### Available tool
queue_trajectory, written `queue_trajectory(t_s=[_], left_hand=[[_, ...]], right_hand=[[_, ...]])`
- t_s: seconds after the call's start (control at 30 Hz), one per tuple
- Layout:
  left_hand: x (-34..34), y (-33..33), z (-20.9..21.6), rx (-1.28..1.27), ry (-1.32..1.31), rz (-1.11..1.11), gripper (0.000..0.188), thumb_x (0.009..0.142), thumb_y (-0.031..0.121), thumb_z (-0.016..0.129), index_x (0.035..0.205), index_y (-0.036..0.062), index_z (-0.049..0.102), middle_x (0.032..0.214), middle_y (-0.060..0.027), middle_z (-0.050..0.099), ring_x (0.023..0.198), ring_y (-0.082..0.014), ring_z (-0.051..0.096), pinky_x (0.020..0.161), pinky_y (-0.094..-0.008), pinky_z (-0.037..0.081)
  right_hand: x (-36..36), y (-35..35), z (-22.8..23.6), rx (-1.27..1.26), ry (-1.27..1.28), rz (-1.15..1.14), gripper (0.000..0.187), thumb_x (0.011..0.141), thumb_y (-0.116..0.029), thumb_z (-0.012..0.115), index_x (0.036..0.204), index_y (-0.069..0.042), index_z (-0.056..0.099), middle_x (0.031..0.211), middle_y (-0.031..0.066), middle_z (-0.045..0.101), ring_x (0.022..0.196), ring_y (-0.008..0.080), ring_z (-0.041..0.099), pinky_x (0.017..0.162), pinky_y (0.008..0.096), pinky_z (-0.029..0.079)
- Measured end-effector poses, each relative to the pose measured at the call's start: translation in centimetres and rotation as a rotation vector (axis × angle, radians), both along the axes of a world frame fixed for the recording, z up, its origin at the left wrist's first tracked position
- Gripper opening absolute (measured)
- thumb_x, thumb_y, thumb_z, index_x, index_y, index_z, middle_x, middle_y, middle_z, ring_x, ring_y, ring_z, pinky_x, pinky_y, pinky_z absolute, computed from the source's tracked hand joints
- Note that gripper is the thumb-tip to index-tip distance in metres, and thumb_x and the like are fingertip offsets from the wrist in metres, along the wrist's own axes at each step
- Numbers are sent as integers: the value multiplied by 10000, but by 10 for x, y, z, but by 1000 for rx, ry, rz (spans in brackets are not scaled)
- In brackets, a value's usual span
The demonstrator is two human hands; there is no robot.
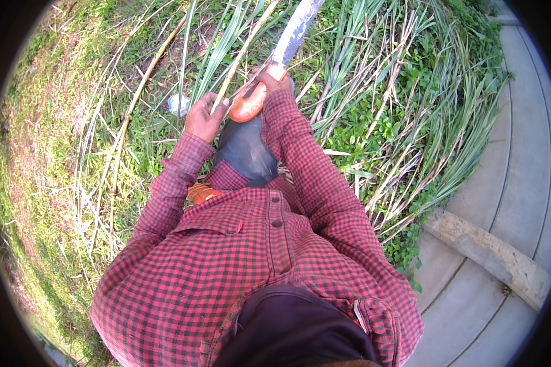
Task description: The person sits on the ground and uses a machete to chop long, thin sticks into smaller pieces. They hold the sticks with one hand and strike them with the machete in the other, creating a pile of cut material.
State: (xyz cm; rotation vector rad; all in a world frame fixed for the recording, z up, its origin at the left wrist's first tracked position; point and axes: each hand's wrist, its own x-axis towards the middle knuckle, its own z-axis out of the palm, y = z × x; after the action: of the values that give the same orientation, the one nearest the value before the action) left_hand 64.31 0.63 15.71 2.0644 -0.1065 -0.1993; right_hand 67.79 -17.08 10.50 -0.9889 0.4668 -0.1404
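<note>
Over the grass (pixel 49 153), left of its edge by the gray slabs (pixel 471 306), the left hand (pixel 207 116) pinched a tan stalk (pixel 249 44) and the right hand's (pixel 274 82) fingers hugged the orange handle (pixel 250 105) of a long blade (pixel 295 33), seemingly steadying both, with careful fingers needed next.

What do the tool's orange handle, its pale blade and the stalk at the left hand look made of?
Orange handle: perhaps wood or plastic; smooth sheen, no clear grain. Blade: probably metal, being a long flat strip; blotchy, worn finish. Stalk: plant cane, fairly smooth, judging by its yellow-tan colour and slender shape.
</note>
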Motion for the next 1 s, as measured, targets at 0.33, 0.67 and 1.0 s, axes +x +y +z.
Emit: queue_trajectory(t_s=[0.33,0.67,1.0], left_hand=[[0,52,-13,120,207,-138,318,840,330,529,752,24,535,543,-23,456,494,-137,424,503,-289,367],[-51,51,-11,-238,481,-35,338,907,328,417,771,36,520,538,19,432,460,-65,412,439,-212,376],[-78,78,-34,-300,489,29,324,906,297,431,768,31,555,508,0,477,446,-73,451,421,-217,359]], right_hand=[[9,-3,-4,-291,187,-73,360,582,23,638,909,-20,494,787,91,554,628,206,567,577,323,518],[-6,37,35,96,-11,233,370,688,9,643,997,4,441,862,132,582,767,238,621,600,362,552],[2,30,19,-95,136,65,360,662,-66,711,924,5,474,774,107,579,630,204,599,549,308,528]])
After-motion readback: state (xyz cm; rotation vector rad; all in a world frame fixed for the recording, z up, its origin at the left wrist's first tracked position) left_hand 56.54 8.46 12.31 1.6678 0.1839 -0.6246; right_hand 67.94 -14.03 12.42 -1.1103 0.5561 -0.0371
